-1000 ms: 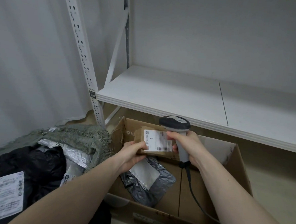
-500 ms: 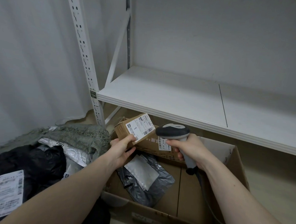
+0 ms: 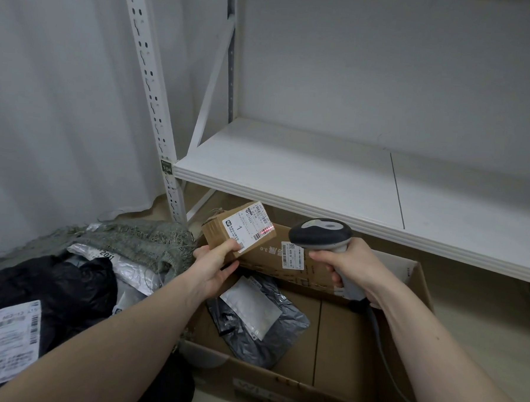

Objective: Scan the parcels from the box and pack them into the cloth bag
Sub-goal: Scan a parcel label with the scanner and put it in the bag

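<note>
Above the open cardboard box (image 3: 325, 367), at about 10 o'clock from its middle, the left hand (image 3: 214, 270) gripped a small brown parcel (image 3: 231, 229) by its lower corner — thumb curled onto the white label (image 3: 250, 227), fingers underneath. Half a second before, no light had shown on that label; now a red scan line lay across its barcode, and the parcel had been tilted a little further toward the scanner. The right hand (image 3: 346, 263), at 3 o'clock from the parcel, was wrapped around the handle of the grey scanner (image 3: 318, 234), its head just beside the label's edge. A grey poly mailer (image 3: 257, 320) lay on the box floor below the left wrist. At 9 o'clock, the greenish cloth bag (image 3: 138, 243) held black and silver packets (image 3: 53, 288).
</note>
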